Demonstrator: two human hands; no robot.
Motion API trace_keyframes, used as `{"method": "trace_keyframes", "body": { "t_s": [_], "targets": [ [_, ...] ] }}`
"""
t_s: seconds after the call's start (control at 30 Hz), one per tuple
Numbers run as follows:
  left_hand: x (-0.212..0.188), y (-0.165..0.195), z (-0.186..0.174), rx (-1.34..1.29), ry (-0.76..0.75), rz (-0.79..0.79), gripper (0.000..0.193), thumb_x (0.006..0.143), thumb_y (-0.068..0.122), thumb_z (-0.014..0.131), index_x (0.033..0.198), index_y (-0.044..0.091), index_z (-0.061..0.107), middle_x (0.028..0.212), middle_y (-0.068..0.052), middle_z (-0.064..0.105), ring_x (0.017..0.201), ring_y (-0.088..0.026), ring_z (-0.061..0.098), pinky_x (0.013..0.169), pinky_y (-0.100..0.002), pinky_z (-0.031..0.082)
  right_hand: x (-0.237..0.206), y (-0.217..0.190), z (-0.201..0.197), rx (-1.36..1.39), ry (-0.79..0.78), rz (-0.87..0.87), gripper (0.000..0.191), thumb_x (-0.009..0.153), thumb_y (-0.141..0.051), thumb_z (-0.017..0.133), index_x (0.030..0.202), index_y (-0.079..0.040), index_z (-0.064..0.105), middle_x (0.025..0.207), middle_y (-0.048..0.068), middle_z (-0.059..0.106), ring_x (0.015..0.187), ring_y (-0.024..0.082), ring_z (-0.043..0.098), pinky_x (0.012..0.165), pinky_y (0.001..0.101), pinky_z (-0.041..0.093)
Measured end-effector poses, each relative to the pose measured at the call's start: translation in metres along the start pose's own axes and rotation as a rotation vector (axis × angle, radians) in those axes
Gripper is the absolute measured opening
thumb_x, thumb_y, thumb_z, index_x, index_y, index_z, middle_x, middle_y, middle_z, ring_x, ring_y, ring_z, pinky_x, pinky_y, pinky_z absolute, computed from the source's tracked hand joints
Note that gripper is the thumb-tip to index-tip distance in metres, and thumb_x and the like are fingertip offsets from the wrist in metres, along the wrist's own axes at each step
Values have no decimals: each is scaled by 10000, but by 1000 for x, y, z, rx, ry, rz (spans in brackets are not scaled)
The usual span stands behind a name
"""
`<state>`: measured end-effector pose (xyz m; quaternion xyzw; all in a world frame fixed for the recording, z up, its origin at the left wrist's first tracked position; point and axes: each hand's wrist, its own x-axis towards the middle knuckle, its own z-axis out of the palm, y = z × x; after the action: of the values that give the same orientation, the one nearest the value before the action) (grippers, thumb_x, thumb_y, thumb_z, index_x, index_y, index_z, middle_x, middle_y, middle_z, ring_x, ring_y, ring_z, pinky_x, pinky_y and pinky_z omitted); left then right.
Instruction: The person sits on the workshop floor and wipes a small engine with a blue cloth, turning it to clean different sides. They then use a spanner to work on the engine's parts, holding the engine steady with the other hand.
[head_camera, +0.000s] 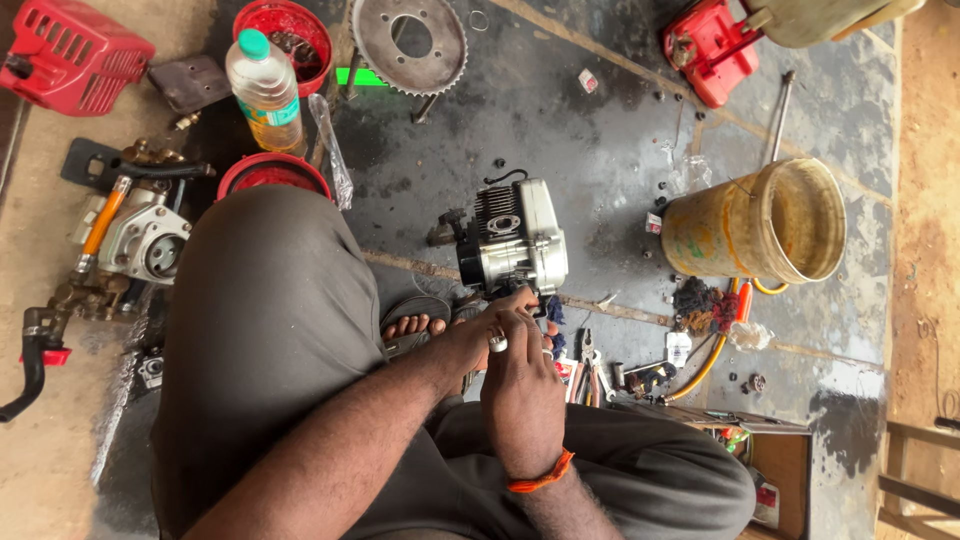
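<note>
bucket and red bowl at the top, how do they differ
The bucket is yellowish, tall and tipped on its side, its mouth facing right; the red bowl is shallow and sits upright. The bucket looks empty inside, while the bowl holds dark bits. The bucket is the larger. Both are round, open and grimy, on the floor.

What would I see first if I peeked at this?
A small silver engine stands on the dark floor, mid-picture, with both hands, left hand and right hand, at its near edge. Right of it lies a tipped yellow bucket; at the top lies a big toothed sprocket.
</note>
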<state>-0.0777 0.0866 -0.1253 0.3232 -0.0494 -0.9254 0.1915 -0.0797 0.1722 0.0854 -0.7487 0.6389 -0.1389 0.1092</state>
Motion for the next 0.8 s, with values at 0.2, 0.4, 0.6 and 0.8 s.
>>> {"method": "trace_keyframes", "body": {
  "t_s": [0.2, 0.4, 0.6, 0.8],
  "targets": [
    [-9, -19, -7, -139, -49, 111, 488, 1020, 463, 518, 1368, 121, 516, 1185, -146, 710, 1089, -250, 679, 984, -435, 527, 5, 1, -10, 3, -42, 110, 335, 898, -9, 579, 1228, -61, 574, 1143, 137, 699, 900, 375, 705, 709, 454, 558],
    [-28, -14, 6, -124, -55, 160, 524, 954, 504, 550, 1368, 182, 560, 1225, -122, 684, 1130, -252, 663, 1013, -471, 513, 10, 3, -16, 0, 20, 45, 346, 891, -16, 567, 1235, -52, 567, 1156, 163, 693, 951, 386, 706, 710, 449, 576],
    [-43, 3, 25, 147, 100, -30, 676, 955, 626, 425, 1264, 52, 604, 1121, -140, 683, 966, -254, 663, 892, -429, 554, 18, 19, -32, 216, 1, 312, 258, 999, -159, 547, 1238, -83, 605, 1015, 158, 764, 883, 339, 767, 705, 406, 594],
    [-62, 12, 33, 200, 43, -12, 598, 946, 571, 393, 1042, 74, 712, 958, -99, 725, 834, -198, 662, 828, -385, 578, 37, 29, -59, 358, 17, 291, 261, 1040, -213, 515, 1241, -62, 585, 977, 155, 790, 873, 312, 790, 735, 400, 581]
  ]
}}
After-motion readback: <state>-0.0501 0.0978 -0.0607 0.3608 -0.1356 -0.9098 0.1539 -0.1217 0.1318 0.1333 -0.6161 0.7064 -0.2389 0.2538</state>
